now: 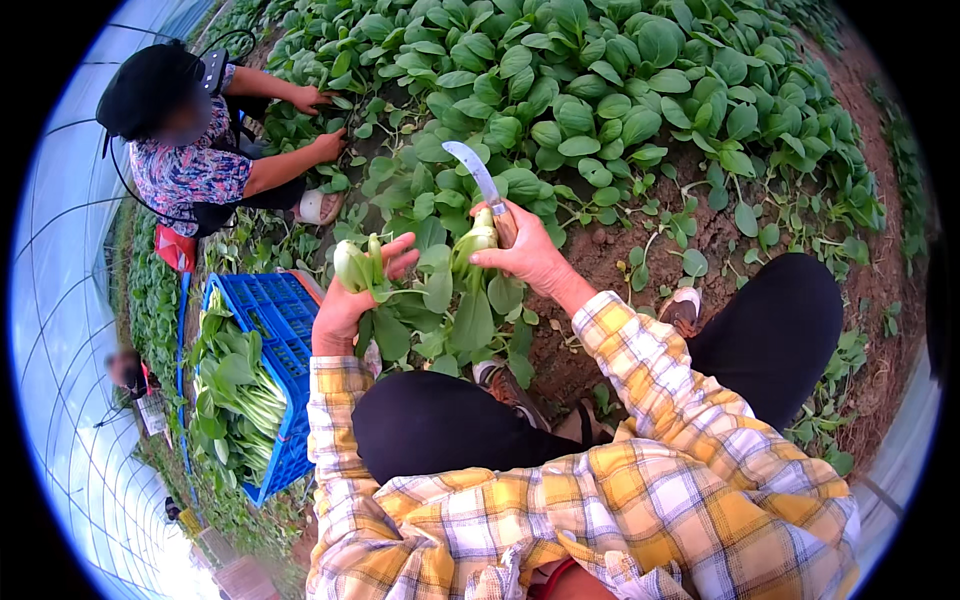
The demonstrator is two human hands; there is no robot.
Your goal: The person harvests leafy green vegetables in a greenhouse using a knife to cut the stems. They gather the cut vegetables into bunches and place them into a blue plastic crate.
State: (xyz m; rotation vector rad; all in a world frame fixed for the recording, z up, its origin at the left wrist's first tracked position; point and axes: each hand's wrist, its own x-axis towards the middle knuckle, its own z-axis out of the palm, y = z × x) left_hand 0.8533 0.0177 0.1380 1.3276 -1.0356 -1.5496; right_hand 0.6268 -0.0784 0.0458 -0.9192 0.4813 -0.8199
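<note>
Leafy green heads resembling bok choy are in both of my hands. My left hand [349, 300] holds one green head [358, 266] with its pale base up and its leaves hanging down; some fingers are extended. My right hand [525, 251] grips the wooden handle of a curved harvesting knife [480, 174], blade pointing up and to the left. The same hand holds a second green head [475, 244], its base beside the handle and its leaves hanging below. Both heads are above the soil in front of my knees, close together but with a gap between their bases.
A blue plastic crate [289, 382] of harvested greens [240, 397] stands tilted at my left. Beyond it a co-worker [187, 161] crouches, both hands among the plants. Dense growing greens [600, 90] cover the ground ahead, beside bare soil [600, 262]. A blue hose [182, 360] runs past the crate.
</note>
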